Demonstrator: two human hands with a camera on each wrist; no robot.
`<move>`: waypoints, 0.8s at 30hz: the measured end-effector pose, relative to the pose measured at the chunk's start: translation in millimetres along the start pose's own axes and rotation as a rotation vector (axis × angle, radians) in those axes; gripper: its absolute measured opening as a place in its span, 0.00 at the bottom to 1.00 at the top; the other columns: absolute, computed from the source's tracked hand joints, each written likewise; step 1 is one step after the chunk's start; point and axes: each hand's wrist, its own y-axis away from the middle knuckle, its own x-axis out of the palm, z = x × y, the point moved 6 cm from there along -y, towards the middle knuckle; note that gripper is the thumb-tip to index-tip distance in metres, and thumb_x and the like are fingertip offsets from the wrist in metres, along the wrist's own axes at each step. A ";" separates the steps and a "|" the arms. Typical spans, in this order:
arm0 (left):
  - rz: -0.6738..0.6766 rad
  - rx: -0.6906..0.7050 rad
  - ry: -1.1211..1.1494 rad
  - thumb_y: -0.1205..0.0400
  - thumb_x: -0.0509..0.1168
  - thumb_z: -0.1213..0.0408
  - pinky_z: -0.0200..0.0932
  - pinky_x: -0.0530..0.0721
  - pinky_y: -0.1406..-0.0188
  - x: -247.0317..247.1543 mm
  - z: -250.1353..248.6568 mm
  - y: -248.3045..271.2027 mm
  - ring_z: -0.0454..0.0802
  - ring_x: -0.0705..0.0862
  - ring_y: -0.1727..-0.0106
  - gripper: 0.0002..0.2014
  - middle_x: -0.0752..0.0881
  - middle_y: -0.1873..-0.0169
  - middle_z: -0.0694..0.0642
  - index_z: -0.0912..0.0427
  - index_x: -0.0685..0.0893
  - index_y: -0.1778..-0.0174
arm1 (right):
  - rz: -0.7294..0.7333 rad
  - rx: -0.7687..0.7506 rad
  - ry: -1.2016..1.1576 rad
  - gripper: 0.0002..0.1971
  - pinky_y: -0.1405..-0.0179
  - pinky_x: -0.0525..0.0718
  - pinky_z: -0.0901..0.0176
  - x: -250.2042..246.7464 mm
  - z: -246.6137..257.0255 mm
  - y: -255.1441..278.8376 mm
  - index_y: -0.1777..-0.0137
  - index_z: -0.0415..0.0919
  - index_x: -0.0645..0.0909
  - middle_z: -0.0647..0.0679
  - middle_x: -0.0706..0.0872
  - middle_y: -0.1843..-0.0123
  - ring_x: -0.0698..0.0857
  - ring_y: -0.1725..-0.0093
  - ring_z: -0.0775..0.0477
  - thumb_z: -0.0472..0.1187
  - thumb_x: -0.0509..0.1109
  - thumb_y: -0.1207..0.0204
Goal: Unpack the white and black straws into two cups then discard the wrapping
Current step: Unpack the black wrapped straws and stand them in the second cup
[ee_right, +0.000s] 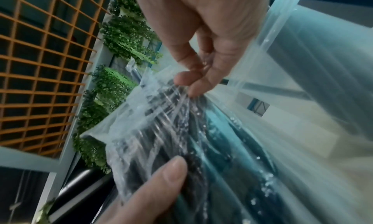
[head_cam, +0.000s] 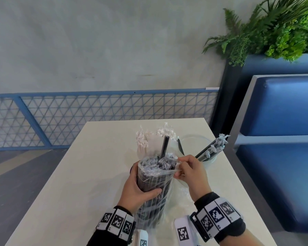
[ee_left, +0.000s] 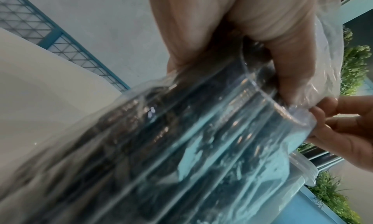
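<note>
A clear plastic bag of black straws [head_cam: 154,189] stands upright over the near middle of the table. My left hand [head_cam: 138,189] grips it round the middle. My right hand [head_cam: 182,168] pinches the bag's open top edge at the right. One black straw [head_cam: 164,147] sticks up out of the bag. Behind it stands a cup of wrapped white straws [head_cam: 146,144]. To the right a clear cup [head_cam: 207,157] holds a few wrapped black straws [head_cam: 212,148]. In the left wrist view the bag [ee_left: 181,147] fills the frame; in the right wrist view my fingers [ee_right: 193,83] pinch its film [ee_right: 161,115].
The cream table [head_cam: 78,183] ends at a blue mesh railing [head_cam: 96,118] on the far side. A blue padded bench [head_cam: 283,139] stands right of the table, with green plants [head_cam: 274,32] above it. Loose clear wrapping [head_cam: 182,192] lies under my right wrist.
</note>
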 end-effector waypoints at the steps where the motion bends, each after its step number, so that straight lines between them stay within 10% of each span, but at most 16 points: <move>1: -0.004 0.002 0.004 0.45 0.83 0.58 0.49 0.82 0.36 -0.7 0.4 -0.3 0.40 0.84 0.40 0.43 0.85 0.41 0.45 0.39 0.70 0.36 | 0.006 -0.014 0.028 0.12 0.72 0.85 0.61 0.9 0.8 1.0 0.59 0.36 0.77 0.46 0.78 0.72 0.78 0.77 0.54 0.25 0.55 0.21; 5: -0.033 -0.022 0.041 0.43 0.83 0.66 0.48 0.84 0.39 -8.1 3.8 0.0 0.37 0.86 0.43 0.41 0.87 0.47 0.39 0.36 0.72 0.40 | 0.124 -0.075 0.222 0.06 0.60 0.88 0.58 1.2 6.6 -1.8 0.58 0.40 0.83 0.46 0.87 0.56 0.84 0.60 0.53 0.35 0.66 0.21; 15: -0.001 0.026 0.056 0.44 0.83 0.64 0.47 0.84 0.39 -4.2 2.6 -2.4 0.44 0.84 0.39 0.43 0.86 0.43 0.45 0.43 0.71 0.34 | 0.119 0.035 0.148 0.18 0.66 0.85 0.60 5.7 -7.8 -4.1 0.61 0.43 0.81 0.45 0.76 0.69 0.78 0.69 0.51 0.24 0.53 0.22; 19: 0.012 0.025 0.059 0.44 0.83 0.63 0.43 0.84 0.41 -4.7 3.4 -3.1 0.42 0.85 0.39 0.43 0.86 0.43 0.45 0.40 0.71 0.35 | 0.128 -0.289 0.712 0.12 0.44 0.75 0.66 5.9 10.8 -4.7 0.49 0.48 0.84 0.47 0.73 0.47 0.77 0.50 0.52 0.30 0.65 0.24; 24: 0.024 0.041 0.049 0.43 0.82 0.65 0.33 0.82 0.45 -3.0 2.9 -3.0 0.39 0.84 0.39 0.43 0.85 0.41 0.45 0.38 0.69 0.35 | 0.141 -0.537 0.579 0.18 0.47 0.76 0.78 12.7 28.8 7.3 0.39 0.52 0.81 0.57 0.76 0.45 0.79 0.48 0.63 0.35 0.72 0.27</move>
